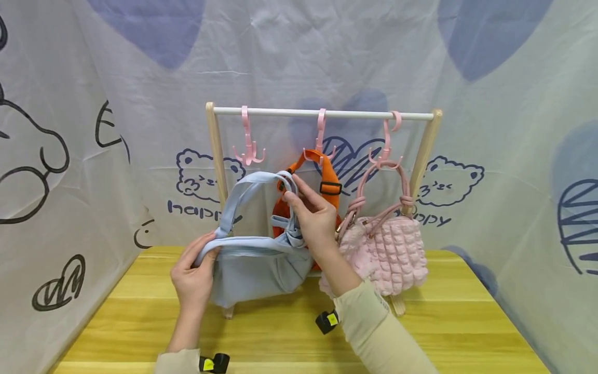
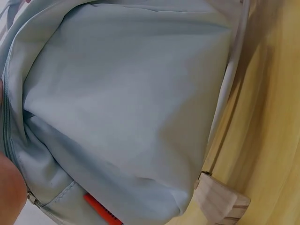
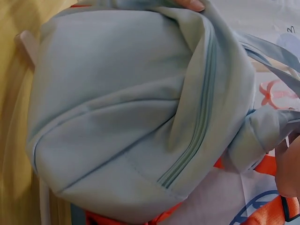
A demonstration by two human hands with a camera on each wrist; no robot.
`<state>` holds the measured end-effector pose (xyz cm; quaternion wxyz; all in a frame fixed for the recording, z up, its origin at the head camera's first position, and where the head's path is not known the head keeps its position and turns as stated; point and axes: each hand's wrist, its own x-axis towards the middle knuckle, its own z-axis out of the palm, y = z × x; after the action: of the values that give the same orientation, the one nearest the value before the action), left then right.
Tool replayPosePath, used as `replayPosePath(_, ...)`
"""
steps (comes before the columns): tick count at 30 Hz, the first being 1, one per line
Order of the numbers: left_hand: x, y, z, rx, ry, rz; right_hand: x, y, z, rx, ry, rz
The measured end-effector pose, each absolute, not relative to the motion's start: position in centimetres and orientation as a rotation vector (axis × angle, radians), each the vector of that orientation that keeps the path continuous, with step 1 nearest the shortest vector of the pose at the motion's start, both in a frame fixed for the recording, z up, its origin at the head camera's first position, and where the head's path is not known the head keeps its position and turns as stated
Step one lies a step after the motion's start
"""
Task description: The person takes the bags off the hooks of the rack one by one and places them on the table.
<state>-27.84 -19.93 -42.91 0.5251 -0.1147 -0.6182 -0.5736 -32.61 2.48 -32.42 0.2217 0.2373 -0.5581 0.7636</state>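
Note:
A light blue shoulder bag is held up in front of the rack by both hands. My left hand pinches its upper left corner near the zipper, thumb in front. With thumb and fingers, my right hand grips the looped strap close to the knotted end. In the right wrist view the zipper runs along the bag's edge, with the strap knot beside it. The left wrist view shows a small red tag on the bag's side.
A white rail on wooden posts carries pink hooks; the left hook bears nothing. Behind the blue bag hangs an orange bag on the middle hook. A pink quilted handbag hangs on the right hook. The wooden table lies below.

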Motion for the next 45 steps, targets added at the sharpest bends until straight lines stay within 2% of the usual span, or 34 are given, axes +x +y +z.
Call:
replayPosePath(10, -27.6, -19.5, -42.7, -0.327, -1.447, -1.384, -31.4, 4.0, -34.9, 0.718, -1.787, 1.964)
replayPosePath(18, -27.4, -19.2, -42.6, -0.275, -1.475, -1.381, -30.3, 4.9, -37.8, 0.763, -1.829, 1.724)
replayPosePath(26, -27.5, -19.5, -42.6, -0.304, -1.468, -1.395, -30.0, 5.3, -40.1, 0.934, -1.752, 1.402)
replayPosePath(45, -27.1, -19.9, -42.4, -0.267, -1.496, -1.435, -30.1, 4.0, -42.5, 1.143, -1.557, 1.263)
